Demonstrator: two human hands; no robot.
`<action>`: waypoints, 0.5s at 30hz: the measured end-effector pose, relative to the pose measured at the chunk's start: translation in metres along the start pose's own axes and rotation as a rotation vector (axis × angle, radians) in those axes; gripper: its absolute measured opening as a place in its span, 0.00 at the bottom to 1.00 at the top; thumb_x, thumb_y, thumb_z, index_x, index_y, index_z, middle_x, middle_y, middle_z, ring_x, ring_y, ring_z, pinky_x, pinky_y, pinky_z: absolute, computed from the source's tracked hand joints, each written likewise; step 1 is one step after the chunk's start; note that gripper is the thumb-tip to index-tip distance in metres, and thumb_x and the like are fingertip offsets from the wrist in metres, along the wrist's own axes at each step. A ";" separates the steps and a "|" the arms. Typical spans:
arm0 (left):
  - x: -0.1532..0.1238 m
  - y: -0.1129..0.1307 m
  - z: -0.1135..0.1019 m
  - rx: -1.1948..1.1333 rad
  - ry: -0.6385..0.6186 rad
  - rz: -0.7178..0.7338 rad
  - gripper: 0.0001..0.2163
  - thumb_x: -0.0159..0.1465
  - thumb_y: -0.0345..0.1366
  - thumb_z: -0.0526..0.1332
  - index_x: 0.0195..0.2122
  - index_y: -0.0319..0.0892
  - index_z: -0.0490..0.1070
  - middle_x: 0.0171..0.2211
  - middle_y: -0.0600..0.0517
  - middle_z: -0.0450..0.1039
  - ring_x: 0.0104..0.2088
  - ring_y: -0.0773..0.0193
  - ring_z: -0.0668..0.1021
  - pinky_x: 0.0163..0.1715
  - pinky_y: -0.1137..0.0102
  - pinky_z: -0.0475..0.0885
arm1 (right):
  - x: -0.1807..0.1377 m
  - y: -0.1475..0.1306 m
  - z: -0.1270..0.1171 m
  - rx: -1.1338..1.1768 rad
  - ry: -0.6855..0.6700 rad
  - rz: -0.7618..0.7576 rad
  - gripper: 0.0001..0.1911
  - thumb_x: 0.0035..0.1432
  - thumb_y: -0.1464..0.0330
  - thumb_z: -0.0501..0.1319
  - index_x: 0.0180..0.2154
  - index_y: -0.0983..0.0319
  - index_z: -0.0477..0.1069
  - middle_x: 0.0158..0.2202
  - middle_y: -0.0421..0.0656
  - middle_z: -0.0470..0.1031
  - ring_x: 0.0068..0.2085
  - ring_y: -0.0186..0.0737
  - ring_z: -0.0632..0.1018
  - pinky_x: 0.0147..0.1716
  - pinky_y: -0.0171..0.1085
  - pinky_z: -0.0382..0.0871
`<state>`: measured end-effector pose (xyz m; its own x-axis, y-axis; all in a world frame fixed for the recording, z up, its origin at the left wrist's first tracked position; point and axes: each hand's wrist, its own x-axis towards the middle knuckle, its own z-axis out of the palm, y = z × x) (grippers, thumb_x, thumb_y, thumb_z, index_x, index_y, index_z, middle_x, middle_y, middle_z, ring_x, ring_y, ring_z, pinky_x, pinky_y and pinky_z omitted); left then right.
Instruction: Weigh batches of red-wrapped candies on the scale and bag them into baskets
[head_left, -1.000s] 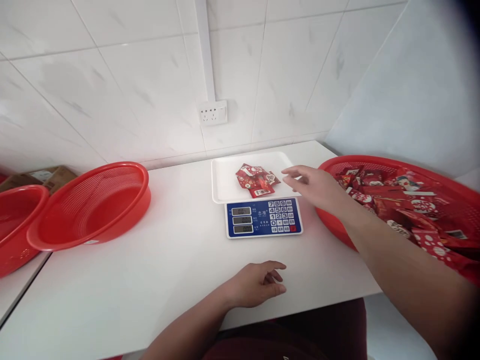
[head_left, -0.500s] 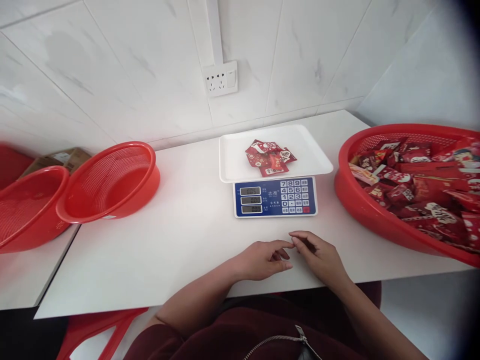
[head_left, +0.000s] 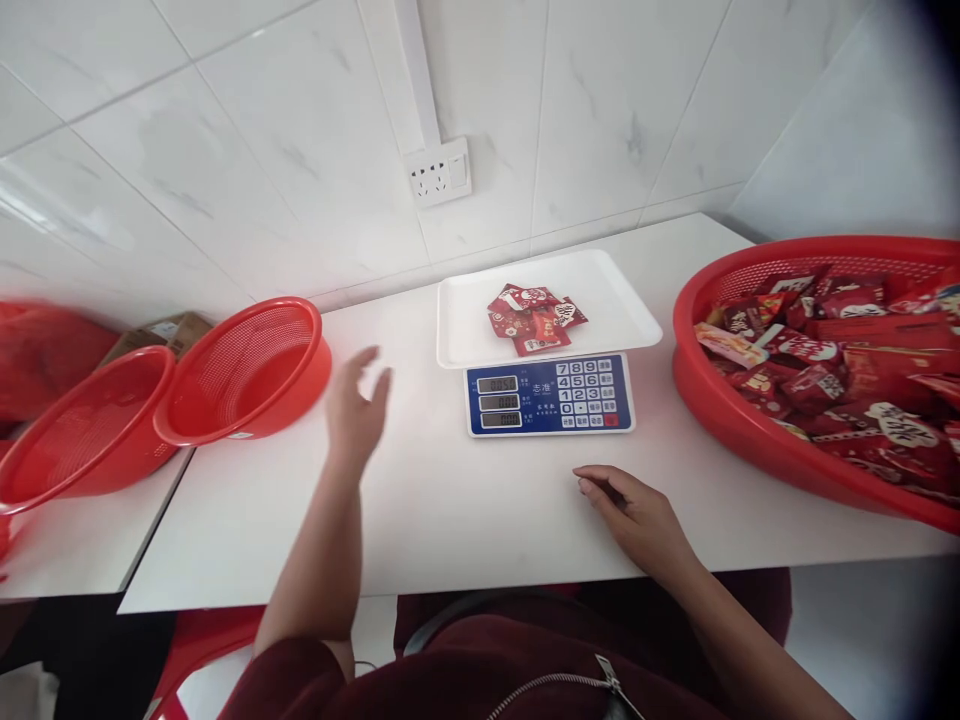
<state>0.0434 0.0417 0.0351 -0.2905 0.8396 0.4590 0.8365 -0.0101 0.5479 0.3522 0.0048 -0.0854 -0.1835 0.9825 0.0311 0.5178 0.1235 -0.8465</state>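
A blue-faced scale [head_left: 551,393] stands mid-table with a white tray [head_left: 622,310] on top. Several red snack packets [head_left: 534,316] lie on the tray. My left hand [head_left: 356,410] is raised over the table, fingers spread and empty, just right of an empty red basket [head_left: 247,370]. My right hand [head_left: 634,515] rests on the table near the front edge, below the scale, fingers loosely curled with nothing visible in them.
A large red basket [head_left: 720,410] full of red packets fills the right side. A second empty red basket [head_left: 82,430] sits on a lower table at left, with cardboard boxes [head_left: 169,332] behind. A wall socket [head_left: 439,172] hangs above the scale.
My right hand came back from the tray to the table front. My left hand then lifted and swung left toward the empty red basket. The view shifted.
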 end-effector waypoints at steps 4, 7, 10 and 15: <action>0.028 -0.046 -0.043 0.502 0.091 -0.091 0.23 0.61 0.43 0.54 0.56 0.40 0.58 0.55 0.38 0.61 0.56 0.44 0.61 0.54 0.47 0.53 | 0.000 0.001 0.000 0.023 -0.006 -0.011 0.14 0.56 0.59 0.53 0.38 0.57 0.71 0.39 0.43 0.76 0.39 0.43 0.76 0.39 0.40 0.72; 0.027 -0.067 -0.054 0.644 -0.061 -0.219 0.26 0.61 0.45 0.52 0.58 0.38 0.54 0.53 0.33 0.62 0.57 0.39 0.59 0.51 0.39 0.48 | 0.000 0.001 -0.001 0.029 -0.012 -0.002 0.13 0.55 0.59 0.53 0.38 0.56 0.71 0.39 0.42 0.76 0.39 0.42 0.76 0.37 0.39 0.72; 0.020 -0.077 -0.054 0.672 -0.121 -0.240 0.26 0.62 0.46 0.50 0.59 0.39 0.54 0.53 0.34 0.62 0.55 0.39 0.62 0.51 0.39 0.48 | 0.000 0.001 -0.002 0.034 -0.019 -0.003 0.13 0.55 0.59 0.53 0.38 0.56 0.71 0.38 0.42 0.76 0.39 0.42 0.76 0.38 0.38 0.72; 0.019 -0.079 -0.048 0.667 -0.092 -0.220 0.27 0.60 0.47 0.52 0.58 0.37 0.56 0.53 0.35 0.62 0.53 0.39 0.64 0.51 0.45 0.56 | 0.000 0.002 -0.002 0.044 -0.033 -0.004 0.13 0.56 0.59 0.53 0.38 0.57 0.71 0.39 0.42 0.76 0.39 0.42 0.76 0.38 0.38 0.72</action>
<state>-0.0505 0.0327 0.0344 -0.4698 0.8268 0.3094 0.8776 0.4754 0.0621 0.3548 0.0057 -0.0862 -0.2129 0.9769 0.0178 0.4799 0.1204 -0.8690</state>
